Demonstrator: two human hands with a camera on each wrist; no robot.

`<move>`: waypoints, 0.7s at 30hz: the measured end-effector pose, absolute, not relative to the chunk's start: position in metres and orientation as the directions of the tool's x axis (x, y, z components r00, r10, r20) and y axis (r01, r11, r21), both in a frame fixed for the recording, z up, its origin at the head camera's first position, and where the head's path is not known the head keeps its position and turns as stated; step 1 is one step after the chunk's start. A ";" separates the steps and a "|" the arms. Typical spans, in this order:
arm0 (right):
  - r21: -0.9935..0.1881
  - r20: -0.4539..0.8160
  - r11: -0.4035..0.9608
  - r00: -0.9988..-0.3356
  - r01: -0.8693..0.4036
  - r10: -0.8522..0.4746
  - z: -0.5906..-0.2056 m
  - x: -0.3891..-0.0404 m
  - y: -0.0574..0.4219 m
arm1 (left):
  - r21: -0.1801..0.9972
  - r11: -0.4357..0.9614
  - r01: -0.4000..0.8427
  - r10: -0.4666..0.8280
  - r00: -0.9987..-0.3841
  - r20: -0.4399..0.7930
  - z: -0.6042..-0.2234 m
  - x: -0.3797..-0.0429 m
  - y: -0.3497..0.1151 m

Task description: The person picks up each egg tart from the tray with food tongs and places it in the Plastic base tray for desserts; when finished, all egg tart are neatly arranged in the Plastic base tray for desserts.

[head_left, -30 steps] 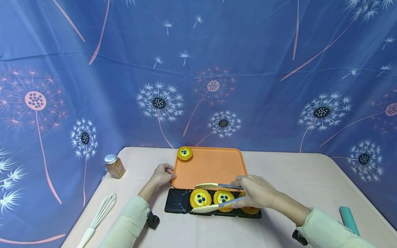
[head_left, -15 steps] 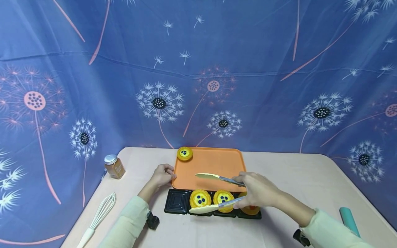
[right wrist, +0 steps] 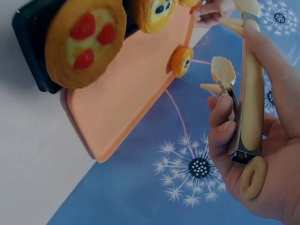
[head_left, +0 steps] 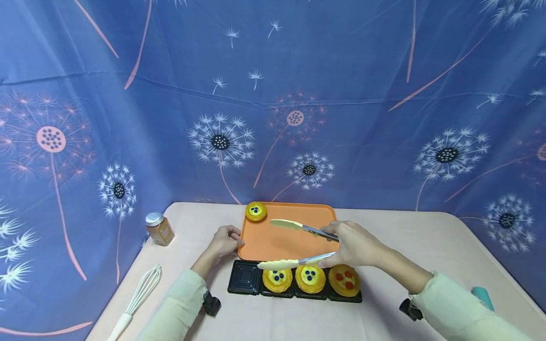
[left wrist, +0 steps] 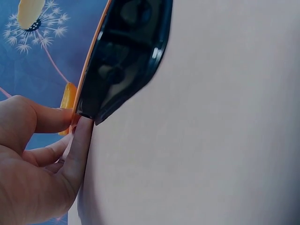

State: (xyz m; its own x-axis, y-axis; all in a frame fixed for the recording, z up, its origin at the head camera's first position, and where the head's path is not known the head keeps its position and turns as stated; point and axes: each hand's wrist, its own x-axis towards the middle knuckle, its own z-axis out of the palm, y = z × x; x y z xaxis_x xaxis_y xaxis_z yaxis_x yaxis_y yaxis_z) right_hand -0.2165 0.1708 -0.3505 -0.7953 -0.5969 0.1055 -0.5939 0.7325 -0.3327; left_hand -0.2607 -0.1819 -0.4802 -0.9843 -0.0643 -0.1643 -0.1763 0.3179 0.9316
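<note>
The container (head_left: 245, 277) looks glossy plastic, the tray (head_left: 262, 242) matt.

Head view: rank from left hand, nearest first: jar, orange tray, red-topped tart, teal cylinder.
1. Orange tray: left edge held by the left hand.
2. Jar: left of the hand.
3. Red-topped tart: right end of the black tray.
4. Teal cylinder: far right.

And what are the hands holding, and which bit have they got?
The right hand holds the tongs by the handle end. The left hand pinches the tray by its left edge.
</note>
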 end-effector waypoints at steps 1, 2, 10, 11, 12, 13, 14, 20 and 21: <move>-0.337 0.107 0.731 -0.796 -0.593 -0.596 -0.350 -0.220 0.170 | 0.931 0.318 -0.177 -0.063 -0.984 -0.166 -0.480 -0.260 -0.182; -0.342 0.107 0.730 -0.797 -0.591 -0.595 -0.349 -0.223 0.168 | 0.931 0.319 -0.177 -0.064 -0.984 -0.165 -0.480 -0.260 -0.182; -0.342 0.080 0.774 -0.837 -0.533 -0.541 -0.360 -0.254 0.153 | 0.926 0.330 -0.185 -0.059 -0.983 -0.175 -0.479 -0.259 -0.180; -0.341 0.070 0.783 -0.845 -0.520 -0.531 -0.362 -0.259 0.151 | 0.925 0.332 -0.186 -0.061 -0.983 -0.176 -0.479 -0.260 -0.180; -0.342 0.061 0.791 -0.852 -0.507 -0.519 -0.364 -0.263 0.148 | 0.924 0.334 -0.186 -0.061 -0.983 -0.175 -0.479 -0.260 -0.180; -0.343 0.053 0.801 -0.861 -0.491 -0.506 -0.366 -0.267 0.146 | 0.924 0.335 -0.184 -0.063 -0.983 -0.173 -0.479 -0.260 -0.180; -0.346 0.047 0.807 -0.868 -0.479 -0.495 -0.368 -0.271 0.144 | 0.924 0.336 -0.183 -0.063 -0.983 -0.172 -0.479 -0.260 -0.180; -0.373 0.036 0.821 -0.890 -0.433 -0.454 -0.386 -0.292 0.131 | 0.926 0.329 -0.184 -0.066 -0.983 -0.172 -0.480 -0.261 -0.180; -0.373 0.033 0.822 -0.892 -0.430 -0.451 -0.389 -0.294 0.129 | 0.927 0.328 -0.184 -0.065 -0.983 -0.172 -0.480 -0.261 -0.180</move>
